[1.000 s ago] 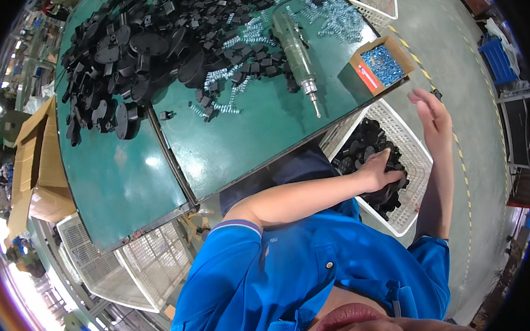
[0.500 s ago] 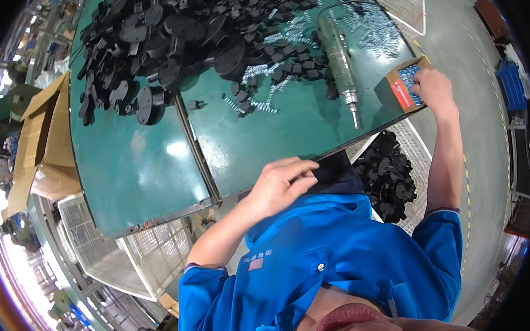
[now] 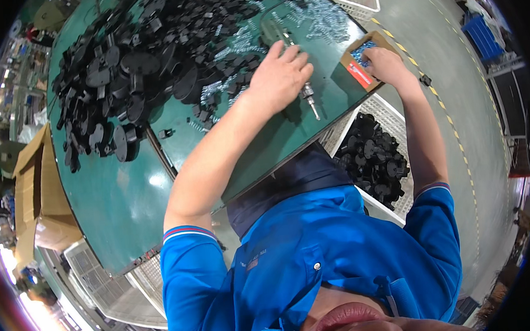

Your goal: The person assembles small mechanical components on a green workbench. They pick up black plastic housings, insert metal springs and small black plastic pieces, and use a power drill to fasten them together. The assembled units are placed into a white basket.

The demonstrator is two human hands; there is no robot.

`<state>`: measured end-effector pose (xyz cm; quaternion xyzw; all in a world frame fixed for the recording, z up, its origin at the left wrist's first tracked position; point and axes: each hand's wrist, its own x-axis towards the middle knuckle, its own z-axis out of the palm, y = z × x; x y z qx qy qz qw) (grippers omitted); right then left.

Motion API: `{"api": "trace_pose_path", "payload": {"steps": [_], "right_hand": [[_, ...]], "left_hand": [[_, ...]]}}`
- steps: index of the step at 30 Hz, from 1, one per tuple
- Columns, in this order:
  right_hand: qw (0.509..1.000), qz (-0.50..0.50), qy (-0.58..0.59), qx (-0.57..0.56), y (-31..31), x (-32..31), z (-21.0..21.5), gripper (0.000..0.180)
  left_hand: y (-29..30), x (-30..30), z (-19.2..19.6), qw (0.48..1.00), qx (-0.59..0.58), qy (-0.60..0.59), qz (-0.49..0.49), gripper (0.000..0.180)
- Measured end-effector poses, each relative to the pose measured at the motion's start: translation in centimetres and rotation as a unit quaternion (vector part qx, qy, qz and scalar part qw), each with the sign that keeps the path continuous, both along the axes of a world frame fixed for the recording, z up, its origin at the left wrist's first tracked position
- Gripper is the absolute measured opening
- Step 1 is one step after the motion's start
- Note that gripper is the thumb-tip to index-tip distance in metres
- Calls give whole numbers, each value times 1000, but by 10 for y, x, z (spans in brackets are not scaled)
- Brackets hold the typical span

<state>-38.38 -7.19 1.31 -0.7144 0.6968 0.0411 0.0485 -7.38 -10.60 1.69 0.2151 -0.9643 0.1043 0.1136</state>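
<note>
Left hand [image 3: 281, 76] moved onto screwdriver [image 3: 292, 60], green table [image 3: 115, 199], grey factory floor [image 3: 456, 123]

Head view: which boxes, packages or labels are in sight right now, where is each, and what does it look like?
Small cardboard box: at the green table's right edge, open, brown with a red label on its side, blue-tinted screws inside; the right hand reaches into it.
Large cardboard carton: on the floor left of the table, plain brown, flaps open.
No screens or signs visible.
</note>
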Motion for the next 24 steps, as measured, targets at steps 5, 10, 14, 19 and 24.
{"api": "trace_pose_path", "payload": {"steps": [5,10,14,19,24], "right_hand": [[999,-9,-45,-28,1,-1,10,16],[983,-15,-77,-167,9,-2,4,16],[939,-5,-154,-307,26,-2,6,19],[805,-139,-488,-308,107,5,-7,19],[596,-263,-708,-274,180,27,-77,17]], "left_hand": [[-30,-26,1,995,27,-81,-43,18],[0,-73,7,992,50,-77,-84,15],[16,-92,-5,991,58,-86,-89,25],[8,-84,-13,985,150,13,-81,59],[8,-92,-23,988,140,48,-53,66]]}}
